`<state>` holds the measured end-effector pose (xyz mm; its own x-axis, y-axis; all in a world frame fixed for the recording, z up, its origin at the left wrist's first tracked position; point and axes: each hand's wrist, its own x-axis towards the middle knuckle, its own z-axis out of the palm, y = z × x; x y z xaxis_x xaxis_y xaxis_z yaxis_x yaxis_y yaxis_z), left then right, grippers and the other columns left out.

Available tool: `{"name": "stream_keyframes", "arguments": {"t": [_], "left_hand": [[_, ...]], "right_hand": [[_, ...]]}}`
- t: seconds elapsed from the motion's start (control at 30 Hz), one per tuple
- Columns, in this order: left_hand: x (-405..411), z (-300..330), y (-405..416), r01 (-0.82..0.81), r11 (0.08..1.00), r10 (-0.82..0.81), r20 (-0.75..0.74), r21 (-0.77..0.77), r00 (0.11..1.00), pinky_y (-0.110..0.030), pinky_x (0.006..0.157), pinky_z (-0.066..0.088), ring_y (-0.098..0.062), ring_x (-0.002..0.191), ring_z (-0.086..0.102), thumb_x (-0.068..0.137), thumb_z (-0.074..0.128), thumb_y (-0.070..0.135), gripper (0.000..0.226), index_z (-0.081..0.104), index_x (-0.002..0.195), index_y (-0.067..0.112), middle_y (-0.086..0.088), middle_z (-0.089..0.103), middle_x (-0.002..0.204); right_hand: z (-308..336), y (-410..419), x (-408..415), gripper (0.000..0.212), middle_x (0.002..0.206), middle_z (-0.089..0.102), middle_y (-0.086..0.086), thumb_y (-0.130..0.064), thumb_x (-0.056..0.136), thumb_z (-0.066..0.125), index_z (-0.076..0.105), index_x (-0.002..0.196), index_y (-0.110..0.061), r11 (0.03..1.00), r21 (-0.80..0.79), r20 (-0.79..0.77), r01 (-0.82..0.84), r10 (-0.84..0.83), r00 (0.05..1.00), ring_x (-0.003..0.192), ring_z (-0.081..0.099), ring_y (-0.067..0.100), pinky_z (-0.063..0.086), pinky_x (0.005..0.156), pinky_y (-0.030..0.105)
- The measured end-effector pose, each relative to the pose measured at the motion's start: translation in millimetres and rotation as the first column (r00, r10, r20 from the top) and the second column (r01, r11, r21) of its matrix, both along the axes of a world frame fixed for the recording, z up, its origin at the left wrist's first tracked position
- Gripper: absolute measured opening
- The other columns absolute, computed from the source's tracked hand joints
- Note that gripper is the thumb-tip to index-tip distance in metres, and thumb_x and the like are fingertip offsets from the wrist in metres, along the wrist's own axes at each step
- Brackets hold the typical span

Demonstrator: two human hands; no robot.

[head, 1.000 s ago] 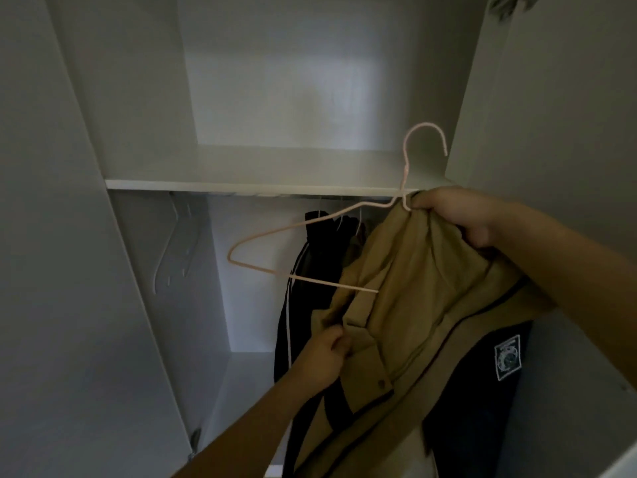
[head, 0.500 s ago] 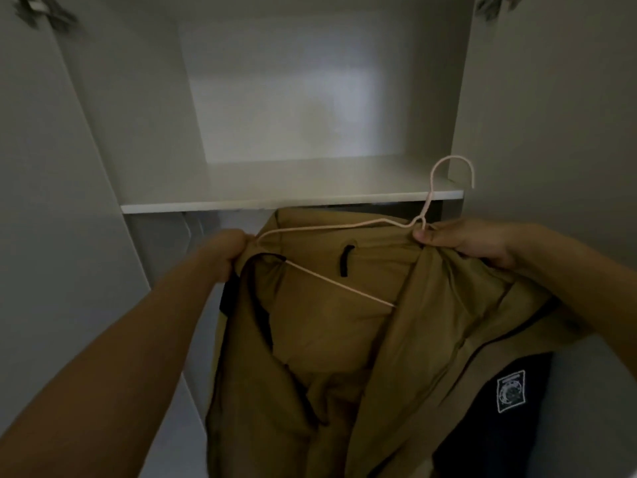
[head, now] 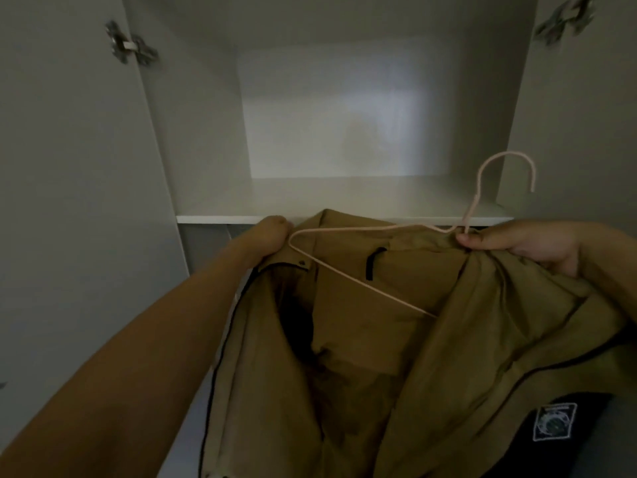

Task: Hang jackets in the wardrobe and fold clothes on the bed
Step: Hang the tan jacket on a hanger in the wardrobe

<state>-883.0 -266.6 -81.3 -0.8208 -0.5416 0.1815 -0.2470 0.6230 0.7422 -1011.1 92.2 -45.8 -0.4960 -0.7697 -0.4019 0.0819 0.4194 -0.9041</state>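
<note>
A tan jacket (head: 396, 339) with black piping and a dark panel carrying a white patch (head: 554, 422) hangs spread in front of the open wardrobe. A pale pink wire hanger (head: 358, 229) lies across its collar, hook (head: 506, 167) pointing up at the right. My left hand (head: 269, 236) grips the jacket's left shoulder at the hanger's left end. My right hand (head: 524, 243) pinches the hanger's neck together with the jacket's collar. The space below the shelf is hidden by the jacket.
A white wardrobe shelf (head: 220, 218) runs just behind the jacket's collar, with a bare upper compartment (head: 331, 112) above it. Open doors stand on both sides, with metal hinges at the left (head: 129, 46) and the right (head: 562, 19).
My left hand moved from the jacket's lower front up to its left shoulder and pulled the jacket open over the hanger. The camera tilted up, and the dark hanging garment is now covered.
</note>
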Motion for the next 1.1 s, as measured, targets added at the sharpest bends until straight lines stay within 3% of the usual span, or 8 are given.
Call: {"name": "stream_keyframes", "arguments": {"t": [0.1, 0.2, 0.33, 0.5, 0.57, 0.8, 0.97, 1.1], "left_hand": [[17.1, -18.7, 6.7, 0.105, 0.992, -0.119, -0.214, -0.074, 0.969, -0.028, 0.067, 0.044, -0.011, 0.081, 0.059, 0.092, 0.044, 0.062, 0.03, 0.045, 0.096, 0.033, 0.003, 0.056, 0.085], [35.9, -48.1, 15.3, 0.286, 0.906, -0.372, -0.261, -0.313, 0.891, -0.009, 0.069, 0.046, 0.009, 0.084, 0.058, 0.073, 0.063, 0.073, 0.068, 0.026, 0.127, 0.053, 0.021, 0.052, 0.102], [29.3, -86.6, 13.1, 0.157, 0.489, -0.304, 0.001, -0.858, 0.953, -0.032, 0.064, 0.052, -0.016, 0.082, 0.049, 0.074, 0.071, 0.047, 0.098, 0.017, 0.151, 0.022, -0.004, 0.045, 0.114], [11.8, -86.7, 1.6, 0.203, 0.915, -0.239, -0.064, -0.349, 0.969, -0.033, 0.065, 0.043, -0.015, 0.068, 0.055, 0.088, 0.058, 0.005, 0.012, 0.058, 0.1, 0.004, -0.003, 0.058, 0.081], [8.2, -74.9, -3.0, 0.204, 0.979, -0.205, -0.045, -0.021, 0.978, -0.033, 0.067, 0.047, -0.016, 0.068, 0.058, 0.088, 0.055, 0.0, 0.013, 0.064, 0.082, 0.007, -0.002, 0.061, 0.072], [40.9, -29.7, -26.5, 0.202, 0.745, -0.328, 0.086, 0.636, 0.941, -0.039, 0.076, 0.057, -0.034, 0.098, 0.069, 0.051, 0.088, 0.025, 0.071, 0.066, 0.116, 0.009, -0.018, 0.07, 0.111], [43.6, 0.2, -22.8, 0.077, 0.791, 0.047, -0.185, 0.607, 0.982, -0.02, 0.048, 0.052, -0.013, 0.056, 0.069, 0.096, 0.057, 0.025, 0.023, 0.066, 0.088, 0.005, -0.017, 0.072, 0.082], [28.1, 15.0, 15.0, 0.099, 0.784, 0.065, -0.24, 0.613, 0.969, -0.036, 0.079, 0.056, -0.028, 0.088, 0.066, 0.1, 0.052, 0.025, 0.028, 0.067, 0.106, 0.001, -0.016, 0.069, 0.099]], "right_hand": [[2.9, -1.6, -5.0, 0.075, 0.113, 0.067, 0.024, -0.042, 0.06, 0.083, 0.065, 0.116, 0.004, 0.992, -0.056, -0.106, 0.114, -0.119, 0.987, 0.105, 0.064, 0.039, 0.05, 0.093, 0.048], [-1.4, -3.1, -14.7, 0.066, 0.108, 0.07, 0.019, -0.05, 0.066, 0.068, 0.068, 0.112, -0.002, 0.932, -0.236, -0.358, 0.275, -0.347, 0.867, 0.106, 0.064, 0.038, 0.044, 0.102, 0.052], [-5.8, -14.2, -18.3, 0.076, 0.103, 0.071, 0.009, -0.083, 0.063, 0.051, 0.074, 0.089, -0.015, 0.912, -0.272, -0.578, 0.308, -0.411, 0.705, 0.097, 0.066, 0.029, 0.045, 0.101, 0.042], [-12.8, -20.6, -20.9, 0.073, 0.089, 0.073, 0.003, -0.089, 0.057, 0.055, 0.076, 0.079, -0.023, 0.907, -0.271, -0.61, 0.322, -0.42, 0.671, 0.085, 0.067, 0.022, 0.049, 0.086, 0.032], [-15.6, -20.3, -20.5, 0.053, 0.086, 0.073, 0.01, -0.076, 0.056, 0.058, 0.075, 0.072, -0.028, 0.918, -0.237, -0.601, 0.318, -0.396, 0.694, 0.085, 0.066, 0.031, 0.049, 0.089, 0.042], [-20.7, -18.5, -19.0, 0.052, 0.08, 0.065, -0.002, -0.072, 0.064, 0.042, 0.072, 0.071, -0.03, 0.945, -0.12, -0.761, 0.306, -0.285, 0.583, 0.079, 0.059, 0.021, 0.043, 0.074, 0.033], [-32.9, -34.0, -9.3, 0.059, 0.072, 0.067, -0.007, -0.066, 0.088, 0.039, 0.074, 0.067, -0.024, 0.972, -0.015, -0.862, 0.236, -0.132, 0.49, 0.071, 0.061, 0.012, 0.04, 0.061, 0.025], [-41.3, -61.4, 0.9, 0.062, 0.071, 0.065, 0.001, -0.063, 0.093, 0.035, 0.069, 0.069, -0.018, 0.975, -0.058, -0.883, 0.214, -0.15, 0.444, 0.069, 0.06, 0.015, 0.039, 0.059, 0.026]]}}
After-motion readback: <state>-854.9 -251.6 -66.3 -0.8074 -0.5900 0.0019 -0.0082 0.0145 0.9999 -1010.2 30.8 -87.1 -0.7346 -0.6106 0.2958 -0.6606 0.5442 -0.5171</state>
